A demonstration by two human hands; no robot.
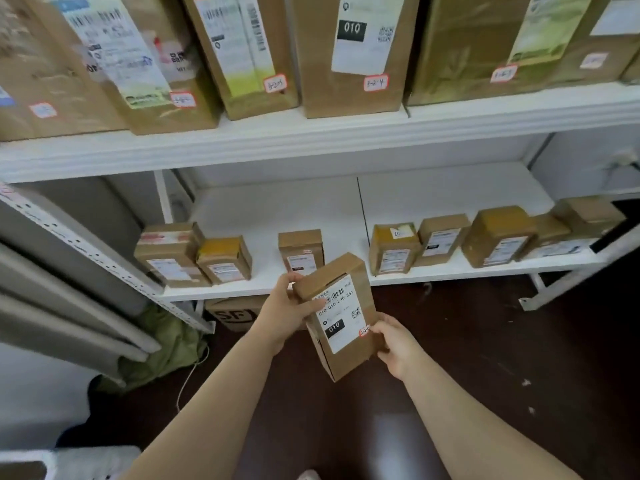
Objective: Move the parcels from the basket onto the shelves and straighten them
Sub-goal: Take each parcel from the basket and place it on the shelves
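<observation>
- Parcel (337, 317): small brown carton, label facing up, tilted. It is held in the air just off the front edge of the lower shelf (277, 209).
- Left hand (287, 313): fingers curl round the parcel's upper left edge.
- Right hand (394, 344): thumb and fingers pinch its lower right corner.
- Middle carton (300, 252): stands at the shelf's front edge, with a gap to its right.
- Risk: if the parcel enters askew, it probably knocks the middle carton. The corner pinch may also let it slip.
- Basket: not in view.

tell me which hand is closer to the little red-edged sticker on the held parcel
Right. The right hand pinches the parcel right beside the sticker; the left hand grips its upper left edge, farther off.
</observation>
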